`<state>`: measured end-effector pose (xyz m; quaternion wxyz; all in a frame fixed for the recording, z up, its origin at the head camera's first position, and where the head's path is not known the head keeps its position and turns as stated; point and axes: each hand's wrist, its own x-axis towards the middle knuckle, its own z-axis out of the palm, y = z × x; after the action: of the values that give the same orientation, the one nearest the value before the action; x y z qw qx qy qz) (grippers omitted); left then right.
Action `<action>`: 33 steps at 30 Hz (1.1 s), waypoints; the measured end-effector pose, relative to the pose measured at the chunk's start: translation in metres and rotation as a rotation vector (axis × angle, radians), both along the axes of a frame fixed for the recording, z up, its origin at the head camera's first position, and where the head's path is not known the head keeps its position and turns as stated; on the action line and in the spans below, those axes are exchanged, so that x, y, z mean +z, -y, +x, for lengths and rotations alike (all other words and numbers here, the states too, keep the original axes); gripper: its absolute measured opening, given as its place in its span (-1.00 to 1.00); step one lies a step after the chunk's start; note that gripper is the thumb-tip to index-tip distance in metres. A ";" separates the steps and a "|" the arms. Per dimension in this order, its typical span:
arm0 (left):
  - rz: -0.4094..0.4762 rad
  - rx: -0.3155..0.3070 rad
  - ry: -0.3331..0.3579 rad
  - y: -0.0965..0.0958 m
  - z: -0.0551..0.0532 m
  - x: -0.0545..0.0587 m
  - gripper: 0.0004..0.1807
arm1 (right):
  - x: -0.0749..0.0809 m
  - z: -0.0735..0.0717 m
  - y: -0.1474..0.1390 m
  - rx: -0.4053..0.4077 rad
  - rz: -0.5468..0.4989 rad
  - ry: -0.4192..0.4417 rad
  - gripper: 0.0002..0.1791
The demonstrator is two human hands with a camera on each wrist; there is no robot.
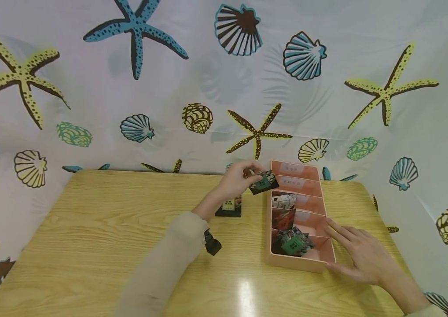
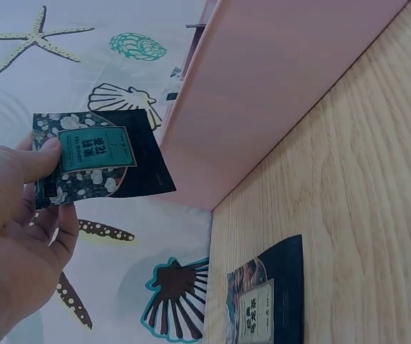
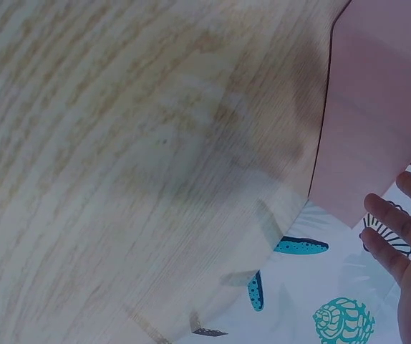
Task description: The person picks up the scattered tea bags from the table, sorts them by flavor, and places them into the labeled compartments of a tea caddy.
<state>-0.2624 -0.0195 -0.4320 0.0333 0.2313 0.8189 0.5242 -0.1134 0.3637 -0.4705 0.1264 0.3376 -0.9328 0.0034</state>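
Note:
My left hand (image 1: 235, 179) pinches a dark tea sachet (image 1: 263, 182) between thumb and fingers, above the left rim of a pink divided box (image 1: 298, 263). The left wrist view shows the sachet's green label (image 2: 97, 149) and white flower print. My right hand (image 1: 366, 255) lies along the box's near right side, fingers extended and at the rim. Several similar green-labelled sachets (image 1: 294, 244) fill the nearest compartment. Further back sit a reddish sachet (image 1: 282, 219) and a white one (image 1: 283, 201), each in its own compartment.
Another dark sachet with a cream label (image 1: 229, 206) lies on the wooden table (image 1: 121, 229), left of the box. Pale labels (image 1: 291, 168) mark the compartments. A curtain (image 1: 160, 88) with shells and starfish hangs behind the table. On the left wrist is a black camera (image 1: 212, 243).

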 end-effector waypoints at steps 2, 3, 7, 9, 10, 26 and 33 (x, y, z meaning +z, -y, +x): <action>0.002 0.008 -0.014 -0.004 -0.003 0.000 -0.77 | 0.000 0.000 0.000 -0.001 0.002 0.001 -0.01; 0.003 0.012 -0.025 -0.007 -0.004 0.000 -0.77 | 0.000 0.000 0.000 -0.001 0.002 0.002 -0.01; 0.018 0.018 -0.042 -0.014 -0.008 0.004 -0.79 | 0.000 0.000 0.001 0.003 0.001 -0.003 -0.01; 0.024 0.015 -0.048 -0.018 -0.009 0.008 -0.81 | -0.001 0.000 0.001 0.005 0.000 -0.008 -0.01; 0.028 0.013 -0.049 -0.020 -0.009 0.009 -0.81 | -0.001 0.000 0.001 0.006 0.002 -0.010 -0.01; 0.128 -0.009 -0.035 -0.064 -0.011 0.000 -0.83 | 0.000 0.001 0.000 0.017 0.003 -0.024 0.00; 0.093 -0.007 0.013 -0.071 -0.012 -0.015 -0.82 | -0.002 0.000 -0.001 0.024 -0.005 -0.032 0.00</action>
<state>-0.2740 0.0517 -0.4469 0.0295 0.2320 0.7927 0.5630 -0.1137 0.3645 -0.4725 0.1421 0.3484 -0.9265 0.0020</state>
